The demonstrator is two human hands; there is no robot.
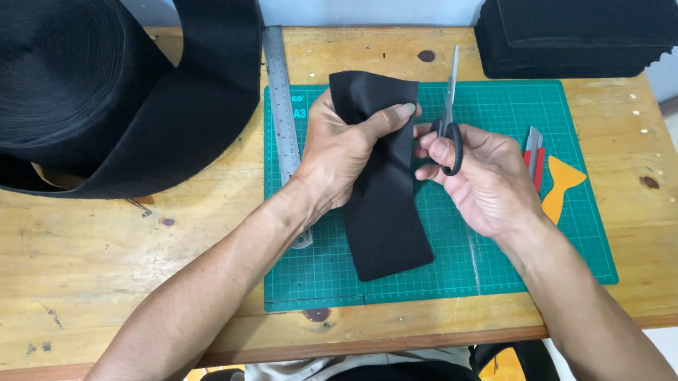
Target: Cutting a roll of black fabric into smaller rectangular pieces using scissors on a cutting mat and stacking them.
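Black fabric strip (387, 215), folded, matte, left hand (340, 157)

A green cutting mat (502, 241) with a grid is laid on the wooden desk (89, 257). A steel ruler (280, 98) is placed along the mat's left edge. A large roll of black webbing (65, 76) is set at the desk's far left, and a stack of black pieces (585, 34) at the far right. A utility knife (534, 152) and an orange scraper (558, 187) are seen side by side on the mat's right part.
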